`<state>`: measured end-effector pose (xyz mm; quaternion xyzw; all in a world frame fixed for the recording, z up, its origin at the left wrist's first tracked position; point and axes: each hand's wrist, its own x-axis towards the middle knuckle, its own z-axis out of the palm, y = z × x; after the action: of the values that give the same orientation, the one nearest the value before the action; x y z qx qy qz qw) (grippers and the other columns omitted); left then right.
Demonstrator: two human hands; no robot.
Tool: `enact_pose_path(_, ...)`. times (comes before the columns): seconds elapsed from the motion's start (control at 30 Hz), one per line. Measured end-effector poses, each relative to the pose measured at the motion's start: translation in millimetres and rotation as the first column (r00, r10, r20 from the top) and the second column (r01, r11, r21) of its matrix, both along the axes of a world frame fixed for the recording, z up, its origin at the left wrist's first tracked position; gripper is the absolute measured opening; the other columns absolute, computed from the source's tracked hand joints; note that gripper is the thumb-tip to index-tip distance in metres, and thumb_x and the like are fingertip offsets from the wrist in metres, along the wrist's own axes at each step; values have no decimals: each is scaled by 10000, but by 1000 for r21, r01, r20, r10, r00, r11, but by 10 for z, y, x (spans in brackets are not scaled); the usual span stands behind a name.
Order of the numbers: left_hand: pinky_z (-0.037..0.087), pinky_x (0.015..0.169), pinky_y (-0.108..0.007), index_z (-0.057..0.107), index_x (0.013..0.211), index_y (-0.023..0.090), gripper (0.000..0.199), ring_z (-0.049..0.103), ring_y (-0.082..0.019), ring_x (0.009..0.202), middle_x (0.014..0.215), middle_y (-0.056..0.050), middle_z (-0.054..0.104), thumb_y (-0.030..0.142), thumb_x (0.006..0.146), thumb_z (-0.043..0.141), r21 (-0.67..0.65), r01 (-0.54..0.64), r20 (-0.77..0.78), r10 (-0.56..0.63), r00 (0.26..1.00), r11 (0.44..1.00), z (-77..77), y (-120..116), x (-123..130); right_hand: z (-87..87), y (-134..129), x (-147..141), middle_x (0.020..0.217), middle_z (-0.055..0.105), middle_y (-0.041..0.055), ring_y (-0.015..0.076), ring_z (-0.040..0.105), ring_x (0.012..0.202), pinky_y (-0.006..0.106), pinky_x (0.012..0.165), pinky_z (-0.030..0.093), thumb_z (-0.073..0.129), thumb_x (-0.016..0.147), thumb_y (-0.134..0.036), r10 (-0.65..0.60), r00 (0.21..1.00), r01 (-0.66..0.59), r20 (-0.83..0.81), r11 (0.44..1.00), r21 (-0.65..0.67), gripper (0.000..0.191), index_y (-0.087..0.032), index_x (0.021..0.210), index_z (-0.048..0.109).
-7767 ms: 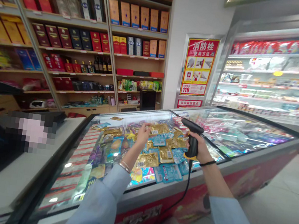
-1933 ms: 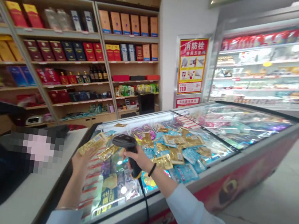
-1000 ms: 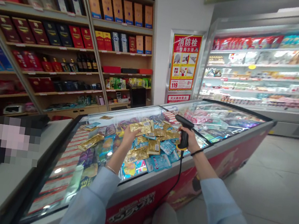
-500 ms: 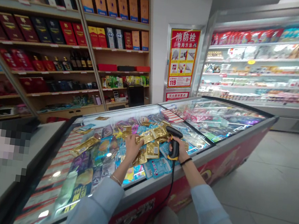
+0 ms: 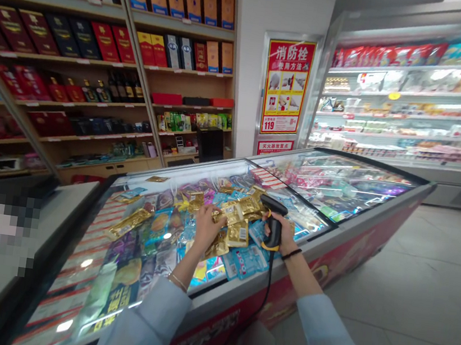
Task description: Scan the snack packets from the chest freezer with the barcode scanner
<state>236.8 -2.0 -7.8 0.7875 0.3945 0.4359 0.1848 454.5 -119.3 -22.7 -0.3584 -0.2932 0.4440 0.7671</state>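
Observation:
Gold foil packets (image 5: pixel 238 233) lie in a loose pile on the glass top of a chest freezer (image 5: pixel 215 290). My left hand (image 5: pixel 207 227) rests at the left side of the pile, its fingers closed on a gold packet (image 5: pixel 231 212). My right hand (image 5: pixel 283 233) is wrapped round the grip of a black and yellow barcode scanner (image 5: pixel 274 228), whose head points left over the pile. Its cable hangs down over the freezer's front edge. Blue packets (image 5: pixel 246 261) lie between the gold ones and that edge. Another gold packet (image 5: pixel 130 224) lies apart on the left.
A grey counter (image 5: pixel 70 196) adjoins the freezer on the left. Behind stand shelves of boxed goods (image 5: pixel 184 73) and a red and yellow notice (image 5: pixel 286 86). A lit refrigerated display (image 5: pixel 412 114) stands at the back right.
The view has shifted slightly. My right hand and the scanner sit a little further right in the view. My left hand stays at the gold packets with little change.

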Motion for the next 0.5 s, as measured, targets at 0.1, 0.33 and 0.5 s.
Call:
enact_pose_path(0.1,381,1026,-412,640,914,220,186,525,-256,1126,1092,-66,588,269,745,700,-3,24,35,-24,999,1000,-7,7,13,32,-20,-18,670,650,19,86,476,376,221,344,416,723,672,-415,-11,1000,11,13,1000,-7,277,-163,745,632)
enact_pose_path(0.33,352,1048,-413,662,872,219,104,520,-247,1154,1117,-72,594,309,819,653,-27,37,73,-35,997,999,35,-90,39,33,-72,-18,683,649,12,81,485,378,216,352,411,748,646,-405,33,999,-33,6,999,-20,277,-160,747,668)
enact_pose_path(0.5,381,1016,-388,589,1086,206,293,509,-248,1133,1142,-92,597,351,836,635,-28,42,76,-40,996,999,89,-188,72,89,-91,19,667,639,12,88,482,387,219,351,407,770,628,-380,52,998,-51,21,997,-60,263,-172,737,652)
